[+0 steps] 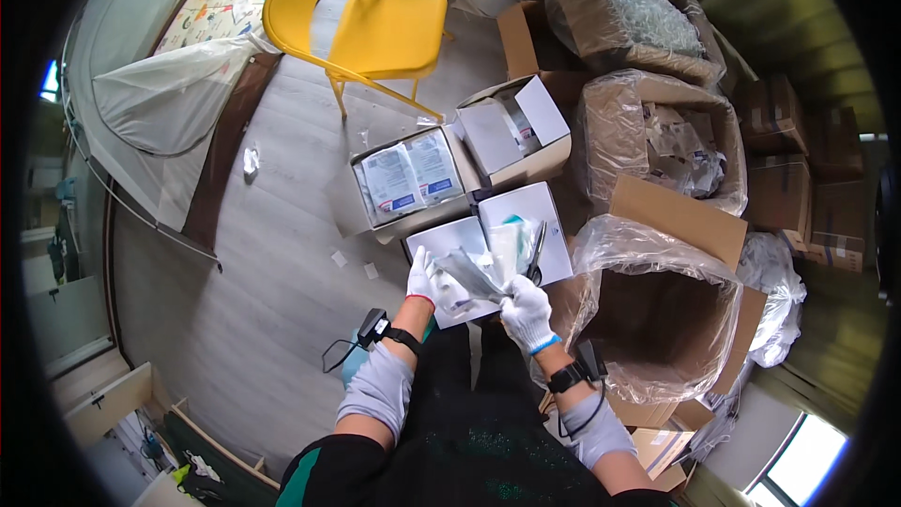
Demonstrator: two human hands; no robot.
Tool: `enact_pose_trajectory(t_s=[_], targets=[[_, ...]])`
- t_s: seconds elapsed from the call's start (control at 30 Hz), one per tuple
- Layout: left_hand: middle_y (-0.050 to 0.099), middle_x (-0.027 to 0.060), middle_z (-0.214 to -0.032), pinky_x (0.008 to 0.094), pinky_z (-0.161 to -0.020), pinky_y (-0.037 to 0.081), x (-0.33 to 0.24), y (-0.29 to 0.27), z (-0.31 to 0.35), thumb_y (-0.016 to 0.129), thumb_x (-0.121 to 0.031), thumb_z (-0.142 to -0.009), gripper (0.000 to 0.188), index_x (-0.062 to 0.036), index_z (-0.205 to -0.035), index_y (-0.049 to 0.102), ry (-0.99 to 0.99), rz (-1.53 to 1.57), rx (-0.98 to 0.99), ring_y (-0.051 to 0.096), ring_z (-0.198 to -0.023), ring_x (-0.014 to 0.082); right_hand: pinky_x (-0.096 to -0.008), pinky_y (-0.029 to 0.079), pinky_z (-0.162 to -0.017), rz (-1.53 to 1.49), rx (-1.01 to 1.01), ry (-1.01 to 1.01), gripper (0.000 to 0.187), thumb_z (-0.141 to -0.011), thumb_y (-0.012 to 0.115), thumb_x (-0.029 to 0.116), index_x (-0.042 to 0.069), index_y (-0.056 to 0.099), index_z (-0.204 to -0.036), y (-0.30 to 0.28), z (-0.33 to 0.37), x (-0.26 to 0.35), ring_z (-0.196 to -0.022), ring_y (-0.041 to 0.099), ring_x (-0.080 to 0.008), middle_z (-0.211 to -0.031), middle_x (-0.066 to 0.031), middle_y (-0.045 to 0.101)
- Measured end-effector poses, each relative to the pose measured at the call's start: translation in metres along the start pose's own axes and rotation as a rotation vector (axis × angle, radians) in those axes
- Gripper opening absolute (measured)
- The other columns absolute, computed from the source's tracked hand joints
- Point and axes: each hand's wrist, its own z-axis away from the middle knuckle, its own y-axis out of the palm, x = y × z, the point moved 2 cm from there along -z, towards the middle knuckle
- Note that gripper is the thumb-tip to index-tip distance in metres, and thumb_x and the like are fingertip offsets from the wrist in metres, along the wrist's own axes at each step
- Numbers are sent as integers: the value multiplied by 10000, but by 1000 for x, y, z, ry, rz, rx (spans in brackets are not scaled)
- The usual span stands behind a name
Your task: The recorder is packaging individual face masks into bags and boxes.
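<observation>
Both my hands wear white knit gloves. My right hand [527,312] is closed on the lower right corner of a grey, shiny plastic pouch [469,274]. At the pouch's left end is my left hand [421,279], its fingers pointing up along the edge and holding it. The pouch is tilted over a white box surface [449,238]. Just beyond my right hand, a pair of dark scissors [538,252] lies on a second white panel [555,229], beside a clear packet [507,242] with a teal part.
An open carton of flat printed packets [410,172] and another open white box [502,136] stand ahead. To the right are plastic-lined cartons, the nearest [657,329] gaping open. A yellow folding chair [389,33] stands farther off, with a white tent [150,103] at left.
</observation>
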Motion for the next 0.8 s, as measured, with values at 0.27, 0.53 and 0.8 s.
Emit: enact_pose_trajectory(t_s=[0.27, 0.53, 0.8], targets=[[558, 99, -1387, 536, -1069, 391, 1, 13, -7, 490, -650, -940, 665, -164, -1391, 537, -71, 133, 77, 517, -1258, 321, -374, 530, -626, -184, -14, 39, 133, -733, 712, 21, 52, 610, -812, -9, -4, 9, -677, 666, -294, -730, -133, 633], [605, 92, -1353, 491, -1048, 443, 21, -16, -67, 481, -518, -1015, 515, -150, -1363, 571, -21, 334, 358, 567, -1221, 329, -380, 532, -623, -331, 57, 2, 160, -700, 654, 16, 70, 606, -842, -23, 9, 27, -684, 657, -336, -765, -137, 618], [643, 155, -1247, 458, -970, 506, 17, -31, -65, 565, -359, -1005, 490, 19, -1317, 558, 119, -153, -8, 637, -1110, 286, -329, 547, -623, -149, 22, -26, 187, -745, 610, -99, 42, 588, -866, -16, 20, -5, -681, 707, -246, -730, -105, 647]])
